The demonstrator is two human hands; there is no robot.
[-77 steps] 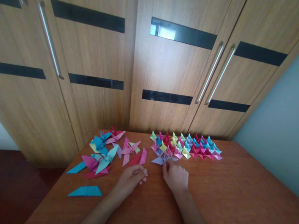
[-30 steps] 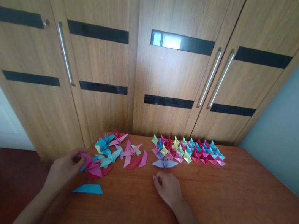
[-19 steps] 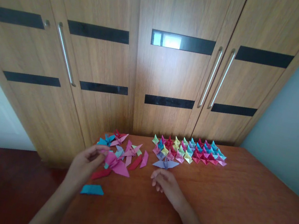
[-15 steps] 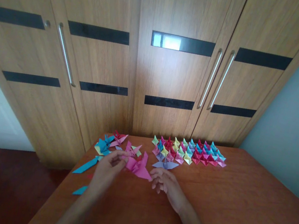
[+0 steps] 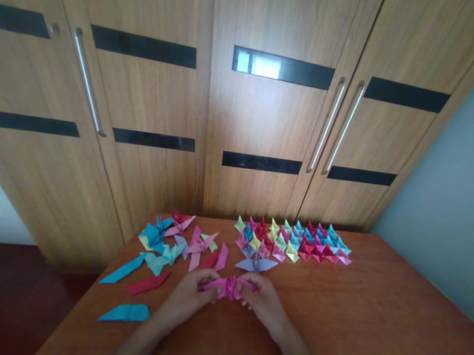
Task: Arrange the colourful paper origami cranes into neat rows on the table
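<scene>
Between my two hands is a pink origami crane (image 5: 230,287), its pleated middle facing me and its wings stretched to either side. My left hand (image 5: 194,293) pinches the left wing, and my right hand (image 5: 263,302) grips the right one; the fingers partly cover both wings. Just beyond them a lavender origami crane (image 5: 256,263) sits on the wooden table (image 5: 354,345). To the left of my left hand lie a red folded paper strip (image 5: 147,283) and a blue folded paper strip (image 5: 125,313).
Rows of small colourful folded paper pieces (image 5: 294,241) stand at the back of the table. A loose cluster of cranes, including a light teal crane (image 5: 164,258) and a blue crane (image 5: 157,233), lies at the back left. Behind rises a wooden wardrobe (image 5: 266,115).
My right hand has closed on the crane's other wing. The crane has turned and come nearer to me, held level between both hands. The view has shifted slightly.
</scene>
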